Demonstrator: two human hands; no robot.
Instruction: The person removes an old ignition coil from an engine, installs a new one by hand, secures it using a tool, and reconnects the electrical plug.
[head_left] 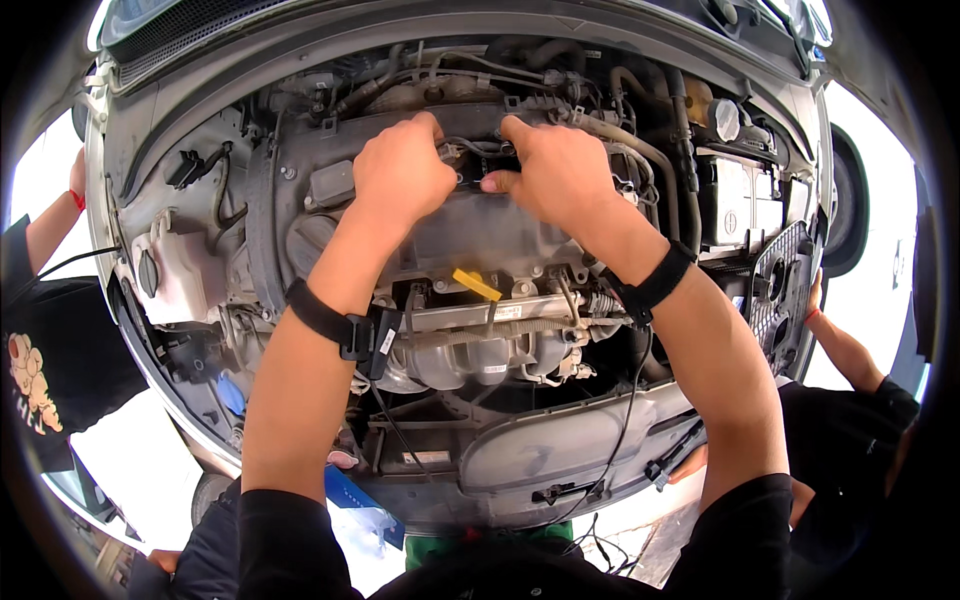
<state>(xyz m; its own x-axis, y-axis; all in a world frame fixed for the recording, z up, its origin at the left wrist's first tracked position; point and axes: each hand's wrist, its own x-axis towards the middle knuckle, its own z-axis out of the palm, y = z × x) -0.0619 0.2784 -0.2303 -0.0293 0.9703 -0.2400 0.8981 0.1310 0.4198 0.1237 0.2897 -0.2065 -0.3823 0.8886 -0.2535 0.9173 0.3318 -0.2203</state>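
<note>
I had both hands deep in the car's open engine bay (200, 130). My left hand (402, 170) was curled over the top of the engine, fingers bent down onto a small connector (452, 153) on the black wiring (480, 148) that ran across the back of the grey engine cover (470, 235). I could not tell whether those fingers actually pinched the connector or just pressed on it. My right hand (555, 170) sat just beside the left, index finger stretched forward over the same wiring, thumb pointing back toward the left hand, the other fingers folded under; it looked loosely closed, with nothing clearly gripped. Black straps circled both wrists, a thin cable trailing from each.

Nearer to me, a yellow dipstick handle (477, 284) stuck up at the front edge of the engine cover, above the silver intake manifold (480, 355). The battery (745, 200) sat well off to the right, the white fluid reservoir (185, 270) off to the left. Another person's arm (50, 225) leaned on the left fender, and another person's hand (812, 300) held the black grille (775, 290) on the right.
</note>
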